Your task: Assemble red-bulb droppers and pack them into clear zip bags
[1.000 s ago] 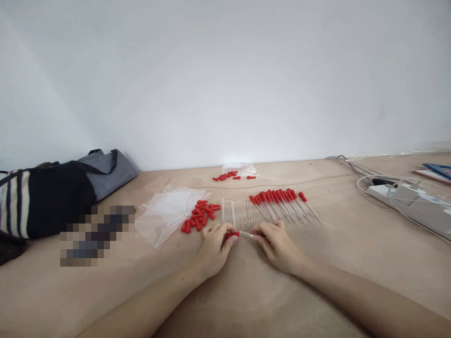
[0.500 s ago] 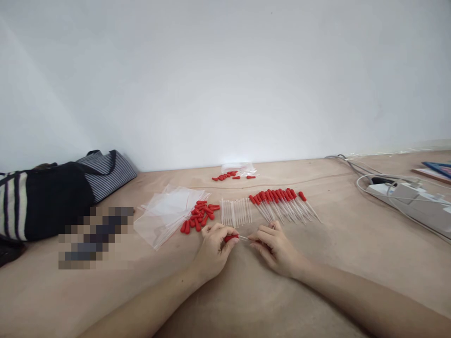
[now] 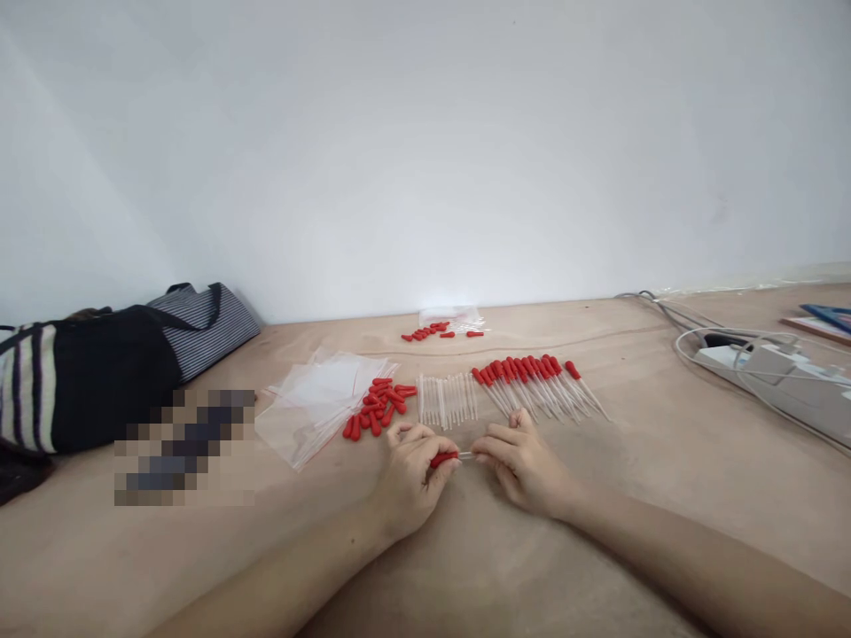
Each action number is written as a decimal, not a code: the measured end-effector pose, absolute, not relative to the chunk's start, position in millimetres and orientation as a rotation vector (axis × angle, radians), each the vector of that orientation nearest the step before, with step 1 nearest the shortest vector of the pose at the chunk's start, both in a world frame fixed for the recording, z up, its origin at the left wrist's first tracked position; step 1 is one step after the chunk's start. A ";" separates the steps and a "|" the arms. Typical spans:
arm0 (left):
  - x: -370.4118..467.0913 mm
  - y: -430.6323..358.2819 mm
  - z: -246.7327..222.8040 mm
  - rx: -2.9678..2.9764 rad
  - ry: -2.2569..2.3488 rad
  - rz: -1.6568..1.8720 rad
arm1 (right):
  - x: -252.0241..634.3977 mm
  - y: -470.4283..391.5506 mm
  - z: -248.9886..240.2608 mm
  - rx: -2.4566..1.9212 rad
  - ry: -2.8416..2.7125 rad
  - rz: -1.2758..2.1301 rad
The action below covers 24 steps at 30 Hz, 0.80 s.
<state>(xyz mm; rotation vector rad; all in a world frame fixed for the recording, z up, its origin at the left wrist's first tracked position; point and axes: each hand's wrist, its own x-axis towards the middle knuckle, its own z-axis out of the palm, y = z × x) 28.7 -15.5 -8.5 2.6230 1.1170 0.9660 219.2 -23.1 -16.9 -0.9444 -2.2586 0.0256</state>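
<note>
Tabletop (image 3: pixel 665 549), pale brown, against a plain wall (image 3: pixel 425 159); contents from left to right:

- Black bag (image 3: pixel 110 377) with cream stripes, far left; finely striped bag (image 3: pixel 209 332) just beside it.
- Dark item, nearer, pixelated; kind cannot be told.
- Clear plastic bags (image 3: pixel 319 399), flat, overlapping.
- Loose red bulbs (image 3: pixel 376 412), one heap, at the right edge of the bags.
- Left hand (image 3: pixel 412 470), near centre: fingers closed in a pinch on one red bulb (image 3: pixel 444 459), lying sideways.
- Far red bulbs (image 3: pixel 425 331), a small group towards the wall, with a clear packet (image 3: pixel 448 314) and thin clear pieces (image 3: pixel 469 326) beside them.
- Clear tubes (image 3: pixel 447 400), laid side by side in a row, just beyond the hands.
- Held clear tube (image 3: pixel 466 455), short visible length between the hands, one end meeting the held bulb.
- Right hand (image 3: pixel 525 465): fingertips closed on the tube's other end.
- Red-topped droppers (image 3: pixel 525 372), slanted row, bulbs at the far end; rightmost one slightly apart.
- White power strip (image 3: pixel 784 385) with cables (image 3: pixel 684 332), right.
- Blue object (image 3: pixel 828 316), far right.
</note>
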 end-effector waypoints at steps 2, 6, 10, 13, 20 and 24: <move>29.2 -16.5 -8.9 2.645 1.087 1.009 | 218.9 -22.9 -16.4 -0.941 -2.277 0.078; 30.0 -18.3 -9.0 2.691 1.052 1.065 | 218.2 -22.4 -15.4 -0.919 -2.324 0.134; 31.2 -17.1 -8.0 2.687 1.052 1.100 | 218.7 -21.1 -11.3 -0.917 -2.349 0.176; 30.9 -14.4 -7.0 2.652 1.062 1.127 | 223.0 -19.2 -5.3 -0.909 -2.362 0.200; 27.7 -11.9 -6.2 2.610 1.141 1.061 | 236.9 -18.5 2.3 -0.984 -2.412 -0.004; 28.2 -14.3 -5.7 2.650 1.136 1.051 | 233.0 -21.0 0.1 -0.958 -2.399 -0.105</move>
